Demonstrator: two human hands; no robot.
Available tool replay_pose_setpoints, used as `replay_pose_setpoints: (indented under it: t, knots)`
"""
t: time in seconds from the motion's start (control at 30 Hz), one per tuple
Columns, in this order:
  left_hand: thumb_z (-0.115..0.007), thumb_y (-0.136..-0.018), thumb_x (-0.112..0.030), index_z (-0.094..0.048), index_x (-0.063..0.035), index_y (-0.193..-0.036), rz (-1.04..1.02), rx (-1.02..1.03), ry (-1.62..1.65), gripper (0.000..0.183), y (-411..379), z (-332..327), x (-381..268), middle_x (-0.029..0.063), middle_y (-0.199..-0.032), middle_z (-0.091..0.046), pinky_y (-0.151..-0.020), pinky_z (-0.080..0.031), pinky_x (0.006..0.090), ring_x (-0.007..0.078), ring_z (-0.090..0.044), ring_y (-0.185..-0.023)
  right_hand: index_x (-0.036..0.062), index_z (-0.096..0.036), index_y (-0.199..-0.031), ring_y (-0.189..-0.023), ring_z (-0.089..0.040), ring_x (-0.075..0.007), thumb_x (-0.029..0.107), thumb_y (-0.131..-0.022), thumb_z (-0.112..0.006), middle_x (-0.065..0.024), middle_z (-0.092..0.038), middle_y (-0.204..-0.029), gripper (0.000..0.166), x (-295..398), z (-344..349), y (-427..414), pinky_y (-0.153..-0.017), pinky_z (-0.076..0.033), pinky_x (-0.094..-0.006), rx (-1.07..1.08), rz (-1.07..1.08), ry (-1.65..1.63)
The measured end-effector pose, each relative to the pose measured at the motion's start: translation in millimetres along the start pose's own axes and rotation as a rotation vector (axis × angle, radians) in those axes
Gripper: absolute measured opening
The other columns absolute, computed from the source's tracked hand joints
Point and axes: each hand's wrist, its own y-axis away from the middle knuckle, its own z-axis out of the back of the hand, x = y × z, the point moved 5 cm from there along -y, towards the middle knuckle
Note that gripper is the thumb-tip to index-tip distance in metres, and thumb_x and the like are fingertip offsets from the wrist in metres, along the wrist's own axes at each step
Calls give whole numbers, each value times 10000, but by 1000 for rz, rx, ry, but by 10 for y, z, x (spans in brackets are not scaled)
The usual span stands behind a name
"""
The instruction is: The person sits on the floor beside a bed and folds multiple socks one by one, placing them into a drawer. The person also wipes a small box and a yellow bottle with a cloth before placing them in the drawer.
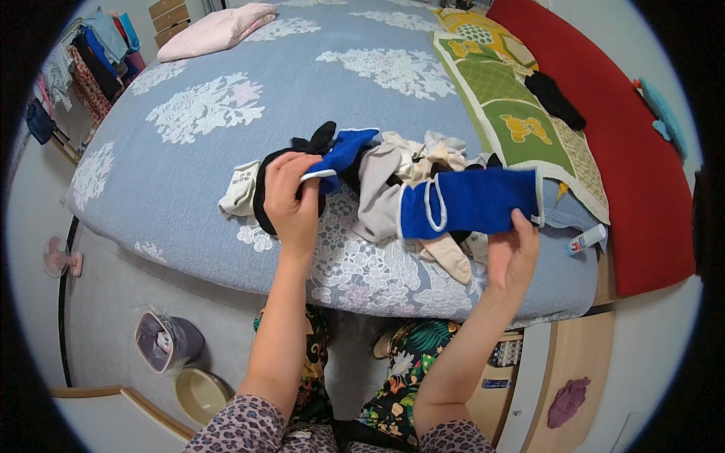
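Observation:
My left hand pinches a blue fabric sleeve with white edging above the bed. A similar blue sleeve, with a white-trimmed opening near one end, hangs flat from my right hand, thumb in front. Beneath and between them lies a loose heap of socks, among them a grey sock and a beige sock. Left of the heap is a white sock with writing, beside a black garment partly behind my left hand. Another black piece pokes out behind that hand.
The bed has a blue quilted cover. At its right lie a green bear-patterned towel, a black cloth and a white bottle. A lined bin and a yellow basin stand on the floor at left.

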Motion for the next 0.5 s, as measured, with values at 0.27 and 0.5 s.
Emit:
replay_pose_setpoints:
  t: [0.27,0.5]
  knots:
    - [-459,-931,-193,-479,-36,-1117,731,-216,1049,245,235,-14,380,89,-1073,-561,-827,-465,292,187,-559,-951,73,-524,-1151,-871,-574,-206,237,-879,-539,-108,-583,-1041,318,-54,-24,99,-744,-497,-361,107,-117,-249]
    - [-456,-913,-240,-447,10,-1213,1137,41,1728,391,450,-328,211,175,-1193,-522,-980,-385,478,315,-519,-1091,26,-495,-1148,-779,-597,-204,317,-871,-546,-218,-529,-1148,406,-801,-440,472,-488,-491,-249,451,-640,-486]
